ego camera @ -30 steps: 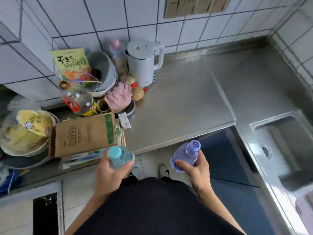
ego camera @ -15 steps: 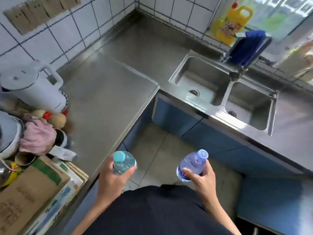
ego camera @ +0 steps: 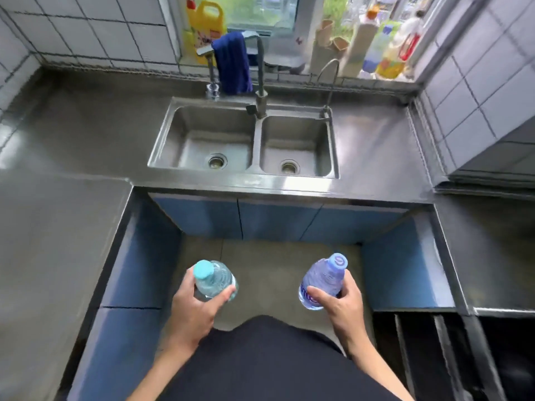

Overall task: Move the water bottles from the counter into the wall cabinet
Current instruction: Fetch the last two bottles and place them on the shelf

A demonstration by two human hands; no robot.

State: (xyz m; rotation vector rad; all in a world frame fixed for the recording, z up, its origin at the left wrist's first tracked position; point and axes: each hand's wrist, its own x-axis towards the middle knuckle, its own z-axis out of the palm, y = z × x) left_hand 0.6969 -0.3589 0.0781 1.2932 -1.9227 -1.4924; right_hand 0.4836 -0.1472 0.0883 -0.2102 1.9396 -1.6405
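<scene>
My left hand (ego camera: 193, 309) grips a clear water bottle with a light blue cap (ego camera: 215, 280), held upright in front of my body. My right hand (ego camera: 343, 306) grips a second water bottle with a purple cap and bluish label (ego camera: 322, 280), tilted slightly forward. Both bottles hang over the floor between the counters, below the steel counter (ego camera: 58, 227). A grey wall cabinet corner (ego camera: 492, 157) shows at the right edge; its door and inside are out of sight.
A double steel sink (ego camera: 244, 172) lies straight ahead with a faucet (ego camera: 260, 91) and a blue cloth (ego camera: 233, 65) draped behind it. A yellow jug (ego camera: 205, 21) and bottles (ego camera: 385, 53) crowd the windowsill. Blue base cabinets (ego camera: 260, 221) line the floor recess.
The view has swung right from the cluttered counter with the kettle round to the sink. Both hands keep holding their bottles at the same height.
</scene>
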